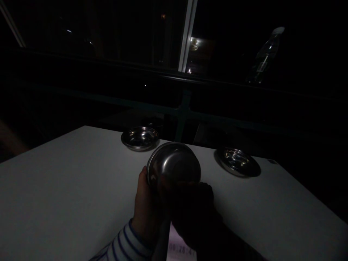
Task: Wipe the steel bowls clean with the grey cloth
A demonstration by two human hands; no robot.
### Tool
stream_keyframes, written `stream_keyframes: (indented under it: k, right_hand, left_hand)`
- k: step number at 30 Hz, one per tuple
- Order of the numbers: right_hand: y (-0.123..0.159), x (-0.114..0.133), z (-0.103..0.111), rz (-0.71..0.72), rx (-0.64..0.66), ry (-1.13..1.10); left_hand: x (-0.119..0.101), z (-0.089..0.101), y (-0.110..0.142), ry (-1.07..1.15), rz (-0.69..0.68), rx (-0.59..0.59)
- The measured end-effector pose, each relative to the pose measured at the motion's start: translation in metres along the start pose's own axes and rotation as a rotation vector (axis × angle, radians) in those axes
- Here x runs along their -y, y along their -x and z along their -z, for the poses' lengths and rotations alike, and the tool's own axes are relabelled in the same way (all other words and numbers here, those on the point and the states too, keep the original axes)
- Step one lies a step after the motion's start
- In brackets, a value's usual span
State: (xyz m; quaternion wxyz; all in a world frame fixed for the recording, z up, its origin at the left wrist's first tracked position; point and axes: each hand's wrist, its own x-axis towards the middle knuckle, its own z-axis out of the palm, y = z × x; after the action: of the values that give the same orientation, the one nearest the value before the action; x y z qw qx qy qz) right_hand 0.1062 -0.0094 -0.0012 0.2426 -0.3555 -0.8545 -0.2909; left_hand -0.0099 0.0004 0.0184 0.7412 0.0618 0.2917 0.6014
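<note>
A shiny metal bowl (181, 165) is held up over the near middle of the white table, tilted so its rounded outer side faces me. My left hand (144, 204), in a blue-striped sleeve, grips the bowl's left edge, with the thumb side showing. Against the lower part of the bowl lies my right hand (194, 203), almost black in shadow. Its fingers look curled, and whatever they hold, if anything, is lost in the dark. Below the hands glows a lit screen (179, 244) with timer digits, partly covered by my right hand.
Two more shallow metal bowls stand near the white table's (67, 188) far edge, one at the left (140, 138) and one at the right (239, 162). Behind the table are dark rails and a window frame (187, 36). A clear bottle (266, 54) stands at the upper right.
</note>
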Motion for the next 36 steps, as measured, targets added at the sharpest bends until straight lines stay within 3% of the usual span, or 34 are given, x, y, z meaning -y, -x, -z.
stream_keyframes:
  k: [5, 9, 16, 22, 26, 32, 36]
  right_hand:
    - [-0.004, -0.002, 0.008, 0.01, -0.004, -0.005]
    - [0.0, -0.002, 0.003, -0.002, -0.002, 0.01]
    - [-0.003, 0.003, 0.002, -0.01, -0.014, -0.019]
    - [-0.003, 0.008, 0.002, -0.031, -0.014, -0.048]
    - [-0.002, 0.007, -0.008, -0.001, -0.093, -0.043]
    - [-0.005, 0.008, -0.002, 0.01, -0.037, -0.058]
    - [-0.007, 0.009, 0.002, 0.029, -0.07, -0.035]
  left_hand:
    - [0.001, 0.001, -0.001, 0.048, 0.016, 0.032]
    - [-0.002, 0.0, -0.004, 0.059, -0.091, -0.023]
    - [-0.007, -0.003, -0.003, 0.035, -0.033, -0.118]
    - [-0.012, -0.001, -0.007, 0.053, -0.113, -0.151]
    - [-0.01, 0.001, -0.008, 0.052, -0.03, -0.145]
    - [-0.01, 0.002, -0.007, 0.044, -0.049, -0.176]
    - [-0.004, 0.0, -0.003, 0.137, 0.044, -0.102]
